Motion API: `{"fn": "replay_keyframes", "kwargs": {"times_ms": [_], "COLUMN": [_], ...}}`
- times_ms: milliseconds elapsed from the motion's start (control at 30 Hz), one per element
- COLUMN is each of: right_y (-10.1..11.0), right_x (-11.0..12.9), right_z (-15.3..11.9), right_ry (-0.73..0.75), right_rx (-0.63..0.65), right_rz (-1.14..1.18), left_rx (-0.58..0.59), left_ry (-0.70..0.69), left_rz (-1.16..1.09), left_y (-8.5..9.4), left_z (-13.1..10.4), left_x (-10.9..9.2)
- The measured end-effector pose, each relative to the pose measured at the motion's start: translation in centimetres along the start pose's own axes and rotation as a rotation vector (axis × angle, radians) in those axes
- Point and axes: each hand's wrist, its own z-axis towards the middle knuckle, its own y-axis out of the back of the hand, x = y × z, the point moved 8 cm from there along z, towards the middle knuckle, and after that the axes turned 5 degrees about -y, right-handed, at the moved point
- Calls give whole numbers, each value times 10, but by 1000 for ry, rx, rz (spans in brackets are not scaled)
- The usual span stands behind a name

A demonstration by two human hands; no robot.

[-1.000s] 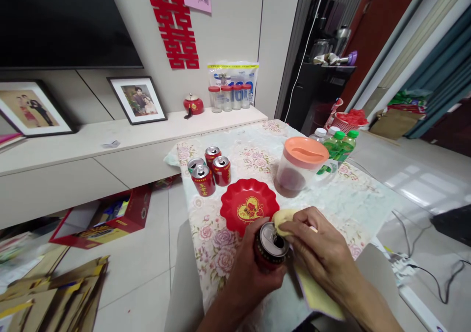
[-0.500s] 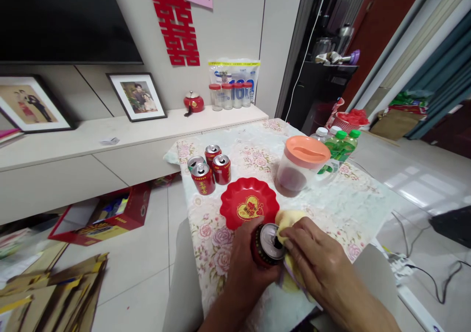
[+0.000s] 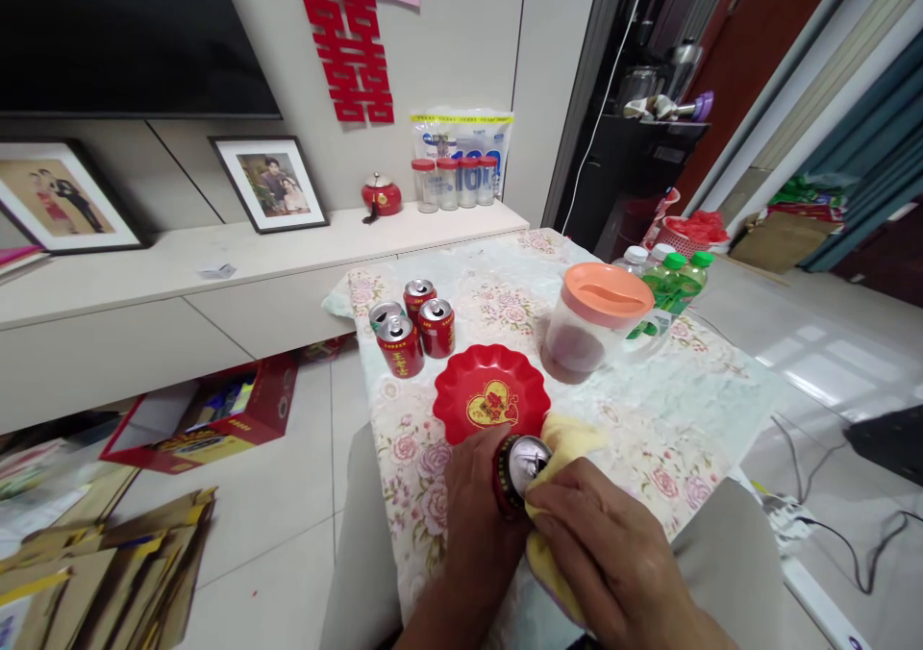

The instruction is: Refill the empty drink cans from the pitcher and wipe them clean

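Where hands overlap, can body mostly hidden

Red drink can with a silver top, tilted so the top faces up and toward the camera, held above the near edge of the flowered tabletop, just in front of the red dish. Body mostly hidden by the left hand wrapped around its side; only the top and a dark red rim showing. Yellow cloth, soft and crumpled, pressed against the can's right side and top edge under the right hand, one end bunched beyond the can, the rest trailing below the fingers.
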Motion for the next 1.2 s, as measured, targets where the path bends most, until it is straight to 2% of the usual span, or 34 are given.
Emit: {"fn": "replay_keyframes", "kwargs": {"times_ms": [167, 400, 567, 667, 833, 1000, 1100, 1200], "right_y": [3, 17, 19, 17, -7, -32, -43, -44], "right_x": [-8, -18, -31, -52, -94, -114, -116, -113], "right_z": [-7, -3, 7, 8, -7, -37, -48, -51], "right_ry": [5, -15, -109, -267, -586, -722, -729, -581], "right_rx": [36, -177, -229, -233, -183, -272, -248, -195], "right_rz": [-34, -48, 39, 190, 580, 752, 777, 678], "left_rx": [-36, 88, 180, 215, 252, 183, 143, 96], "left_ry": [69, 215, 250, 225, 136, 89, 77, 88], "left_rz": [-111, -377, -465, -489, -427, -425, -424, -429], "left_y": [-2, -17, -19, -19, -21, -13, -9, -11], "left_z": [-4, -5, -3, 0, -1, -1, 0, -5], "left_x": [5, 3, -4, -15, -38, -45, -44, -41]}}
